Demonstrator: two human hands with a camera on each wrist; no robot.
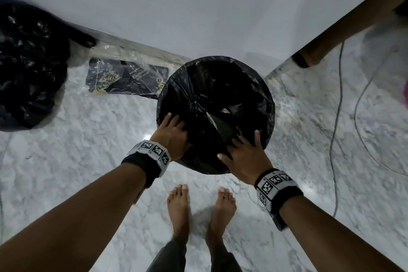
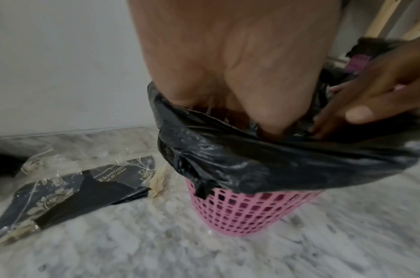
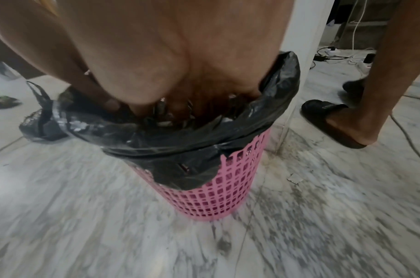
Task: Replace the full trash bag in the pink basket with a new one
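Observation:
The pink mesh basket [image 2: 246, 212] [image 3: 218, 197] stands on the marble floor by a white wall. A new black bag [image 1: 220, 86] [image 2: 275, 159] [image 3: 170, 143] lines it and is folded over its rim. My left hand [image 1: 174, 130] [image 2: 239, 75] reaches over the near left rim, fingers pushed down inside the bag, thumb lying on the fold. My right hand [image 1: 242, 154] [image 3: 156, 56] presses spread fingers onto the bag at the near right rim. The full tied black bag [image 1: 26, 62] sits on the floor at far left.
A clear pack of black trash bags [image 1: 125, 77] [image 2: 80, 190] lies left of the basket. Grey cables [image 1: 337, 117] run across the floor at right, near a wooden furniture leg [image 1: 313, 55]. Another person's sandalled foot [image 3: 335, 120] stands close by. My bare feet [image 1: 178, 210] are just behind the basket.

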